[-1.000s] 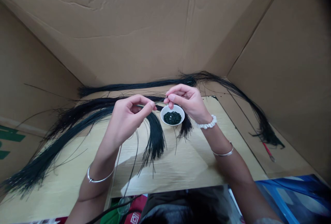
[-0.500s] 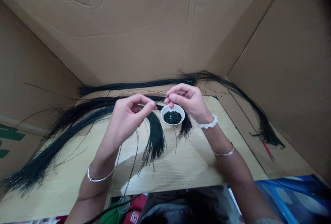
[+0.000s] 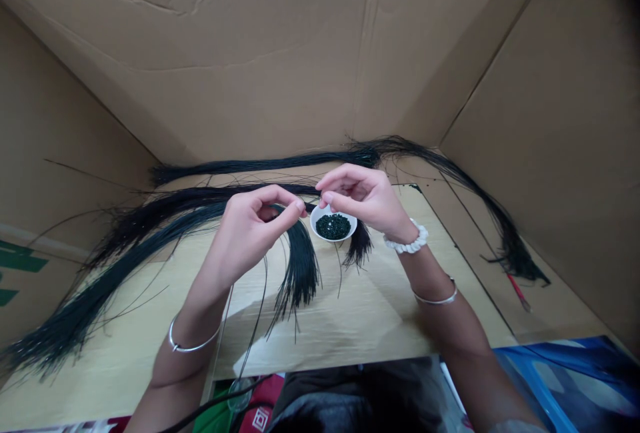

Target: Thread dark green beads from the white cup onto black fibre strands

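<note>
My left hand [image 3: 257, 226] is closed in a pinch, thumb against index finger, just left of a small white bowl [image 3: 313, 228]. A thin dark strand seems to be between those fingertips, its end barely visible, and a loose dark strand [image 3: 263, 286] hangs below that hand. Dark green beads [image 3: 333, 227] fill the bowl, with a pale speck among them. Over the bowl's far rim is my right hand [image 3: 363, 200], fingers curled and thumb close to the fingertips. Whatever it may hold is too small to make out.
Bundles of dark strands [image 3: 165, 220] and green-black strands [image 3: 300, 260] lie across the wooden tabletop [image 3: 360, 320]. Another bundle [image 3: 270, 164] runs along the back cardboard wall [image 3: 250, 60]. At right lie more strands [image 3: 515, 253] and a red pen-like object [image 3: 519, 293].
My right hand has shifted slightly right and its index finger has lifted from the thumb. My left hand has moved very slightly right and down, still pinching.
</note>
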